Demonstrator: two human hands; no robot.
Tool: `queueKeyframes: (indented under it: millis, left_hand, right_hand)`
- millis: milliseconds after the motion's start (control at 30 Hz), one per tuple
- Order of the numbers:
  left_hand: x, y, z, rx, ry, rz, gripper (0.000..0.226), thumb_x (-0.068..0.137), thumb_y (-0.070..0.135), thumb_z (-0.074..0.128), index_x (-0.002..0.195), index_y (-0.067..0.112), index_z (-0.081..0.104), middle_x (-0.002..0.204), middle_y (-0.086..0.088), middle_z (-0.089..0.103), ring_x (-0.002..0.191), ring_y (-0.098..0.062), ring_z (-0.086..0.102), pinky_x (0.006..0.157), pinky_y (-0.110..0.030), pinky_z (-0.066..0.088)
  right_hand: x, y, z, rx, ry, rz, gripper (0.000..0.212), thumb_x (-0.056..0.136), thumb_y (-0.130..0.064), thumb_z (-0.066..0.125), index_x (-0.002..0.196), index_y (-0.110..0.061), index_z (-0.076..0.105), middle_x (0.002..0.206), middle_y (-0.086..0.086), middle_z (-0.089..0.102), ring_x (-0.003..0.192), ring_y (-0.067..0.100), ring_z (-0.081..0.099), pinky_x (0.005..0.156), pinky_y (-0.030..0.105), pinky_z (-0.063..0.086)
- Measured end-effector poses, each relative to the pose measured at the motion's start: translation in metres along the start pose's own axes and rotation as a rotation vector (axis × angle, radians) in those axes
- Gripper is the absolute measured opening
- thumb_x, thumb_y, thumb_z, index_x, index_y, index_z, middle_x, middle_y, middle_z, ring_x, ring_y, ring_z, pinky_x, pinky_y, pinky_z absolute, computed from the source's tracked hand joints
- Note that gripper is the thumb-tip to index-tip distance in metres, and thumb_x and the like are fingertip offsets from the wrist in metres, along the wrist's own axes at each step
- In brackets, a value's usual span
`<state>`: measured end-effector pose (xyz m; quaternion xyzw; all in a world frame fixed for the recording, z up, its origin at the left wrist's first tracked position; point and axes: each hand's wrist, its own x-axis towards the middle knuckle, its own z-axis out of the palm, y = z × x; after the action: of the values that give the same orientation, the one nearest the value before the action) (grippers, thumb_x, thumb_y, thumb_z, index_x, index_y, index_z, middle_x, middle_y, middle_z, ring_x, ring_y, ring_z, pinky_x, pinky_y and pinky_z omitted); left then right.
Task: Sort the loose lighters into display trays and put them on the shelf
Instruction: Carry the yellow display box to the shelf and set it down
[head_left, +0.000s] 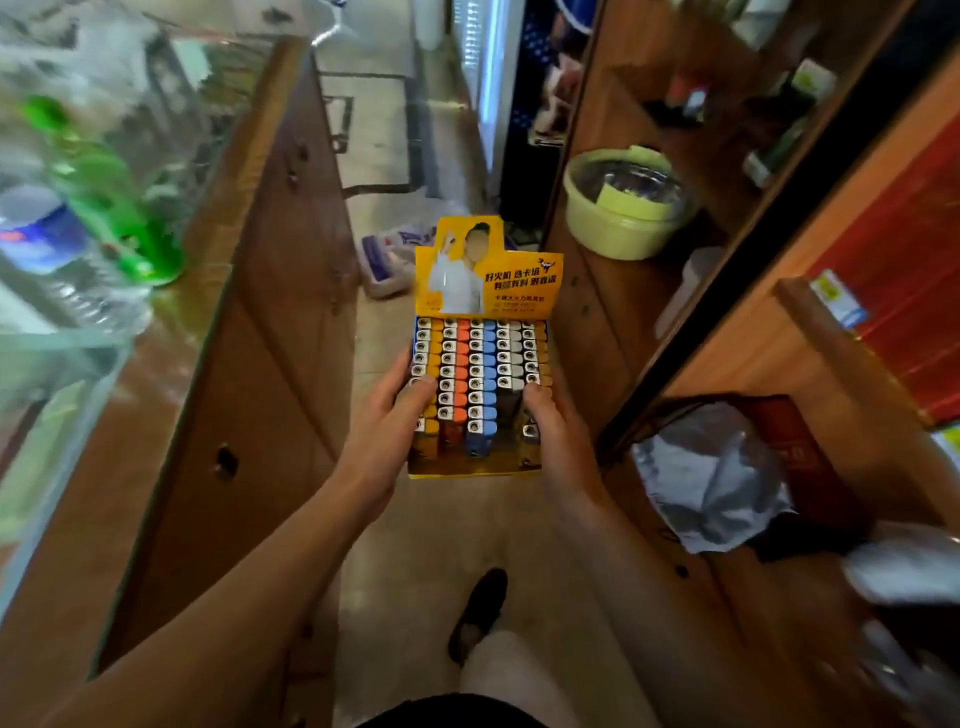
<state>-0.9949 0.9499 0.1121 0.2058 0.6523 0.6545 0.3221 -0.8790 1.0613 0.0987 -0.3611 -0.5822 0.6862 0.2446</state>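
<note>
Two hands carry a full lighter tray down the aisle

Both sets of fingers are clamped on the display tray (475, 467). The left hand (387, 431) grips its left side, thumb lying across the tops of the yellow lighters, the other fingers hidden beneath. The right hand (550, 431) grips the right side in the same way, thumb pressed on the lighters near the edge.

The tray is a yellow cardboard box held in the air above the floor (395, 545), between the two arms. Its printed back card (488, 275) stands upright at the far end. The lighters (475, 364) stand in tight columns of yellow, orange, blue and a darker colour, metal tops facing up.

To the left runs a glass tabletop (171, 322) on a wooden cabinet, bearing a clear water bottle (57, 260) and a green bottle (104, 182), both blurred. To the right are wooden shelves (613, 322); a pale green bowl (623, 208) sits on one, and crumpled grey plastic (711, 478) lies lower down, nearer the camera. A dark shoe (478, 613) shows on the floor below the tray.
</note>
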Motion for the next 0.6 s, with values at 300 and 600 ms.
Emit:
queueKeyframes:
  millis: [300, 600]
  left_hand:
    - [0.168, 0.012, 0.053, -0.027, -0.131, -0.044, 0.036, 0.103, 0.024, 0.046, 0.134, 0.039, 0.053, 0.114, 0.010, 0.072, 0.099, -0.008, 0.070, 0.067, -0.018, 0.056]
    - [0.327, 0.037, 0.113, -0.015, -0.199, -0.026, 0.039, 0.102, 0.027, 0.047, 0.139, 0.038, 0.052, 0.125, 0.008, 0.068, 0.113, -0.013, 0.065, 0.093, -0.040, 0.052]
  right_hand:
    - [0.150, -0.019, -0.031, 0.073, 0.130, 0.007, 0.025, 0.097, -0.040, 0.051, 0.119, -0.046, 0.063, 0.114, -0.015, 0.070, 0.110, 0.011, 0.065, 0.096, 0.045, 0.052]
    - [0.303, -0.062, -0.071, 0.110, 0.197, 0.058, 0.016, 0.093, -0.045, 0.058, 0.097, -0.056, 0.069, 0.111, -0.014, 0.071, 0.107, 0.012, 0.067, 0.094, 0.043, 0.052]
